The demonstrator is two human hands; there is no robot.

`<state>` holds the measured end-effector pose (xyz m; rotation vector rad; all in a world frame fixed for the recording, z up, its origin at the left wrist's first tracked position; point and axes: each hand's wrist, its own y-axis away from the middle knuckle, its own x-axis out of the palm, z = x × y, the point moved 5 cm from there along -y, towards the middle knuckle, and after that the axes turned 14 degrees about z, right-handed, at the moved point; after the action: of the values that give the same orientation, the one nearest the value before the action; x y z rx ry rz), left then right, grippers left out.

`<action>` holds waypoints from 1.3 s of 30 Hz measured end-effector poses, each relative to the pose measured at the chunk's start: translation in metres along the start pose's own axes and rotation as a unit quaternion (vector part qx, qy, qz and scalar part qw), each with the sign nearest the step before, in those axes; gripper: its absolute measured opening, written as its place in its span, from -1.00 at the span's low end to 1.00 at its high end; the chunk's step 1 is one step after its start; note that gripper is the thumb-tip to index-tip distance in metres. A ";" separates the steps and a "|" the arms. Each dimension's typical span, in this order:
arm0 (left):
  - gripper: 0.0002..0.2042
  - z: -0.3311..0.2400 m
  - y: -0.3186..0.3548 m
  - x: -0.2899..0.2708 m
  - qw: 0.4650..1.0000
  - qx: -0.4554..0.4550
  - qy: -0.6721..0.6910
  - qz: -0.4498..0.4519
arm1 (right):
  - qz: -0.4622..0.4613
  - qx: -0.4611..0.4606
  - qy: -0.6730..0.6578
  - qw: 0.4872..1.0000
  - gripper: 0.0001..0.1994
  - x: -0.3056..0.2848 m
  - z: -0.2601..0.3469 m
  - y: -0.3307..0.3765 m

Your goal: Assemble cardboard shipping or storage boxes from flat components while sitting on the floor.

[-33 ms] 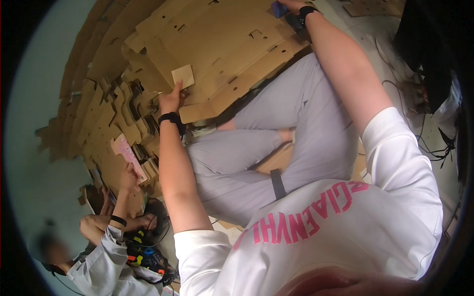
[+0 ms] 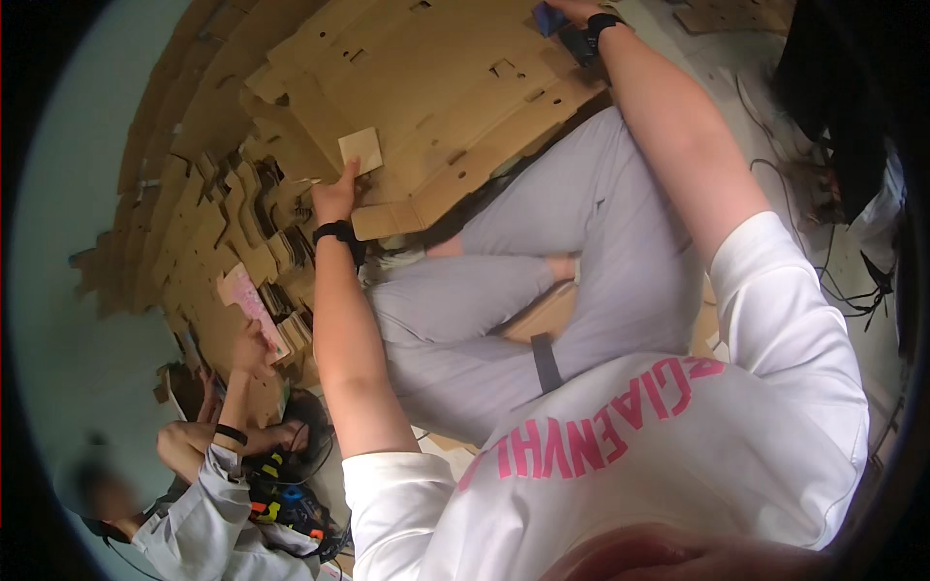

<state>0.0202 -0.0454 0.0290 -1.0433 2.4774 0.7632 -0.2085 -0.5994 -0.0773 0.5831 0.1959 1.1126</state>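
Note:
My left hand (image 2: 335, 198), a dark band at its wrist, grips a small pale tan square piece (image 2: 365, 147) by its near edge. The thumb lies on its face; the other fingers are mostly hidden. Beneath that piece spreads a large flattened cardboard sheet (image 2: 407, 87) with slots, small holes and folded flaps. At the top edge, partly cut off, my right hand (image 2: 578, 12) is closed on a small dark blue object (image 2: 548, 17) whose kind I cannot make out. It sits by the sheet's far right corner.
Stacked cut cardboard pieces (image 2: 254, 208) lie left of the sheet. At lower left another person (image 2: 199, 508) sits, a hand on a pink-and-white printed piece (image 2: 247, 300). Cables (image 2: 775, 184) run over the floor at right, beside a dark upright shape (image 2: 823, 87).

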 end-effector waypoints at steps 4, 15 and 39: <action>-0.47 -0.020 -0.001 -0.001 0.977 0.117 -0.172 -0.040 | -0.142 -0.095 0.037 0.985 -0.30 -0.001 0.008 -0.007; -0.35 -0.041 -0.009 0.008 0.928 0.039 -0.369 0.025 | -0.458 -0.081 0.184 0.866 -0.12 0.046 0.038 0.054; -0.64 0.005 -0.045 -0.001 0.991 0.038 -0.048 0.117 | 0.136 -0.035 -0.006 0.990 -0.61 0.100 0.042 0.049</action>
<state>0.0547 -0.0685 0.0100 -0.6793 2.5512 0.7621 -0.1847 -0.5094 -0.0023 0.5649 0.0669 1.3731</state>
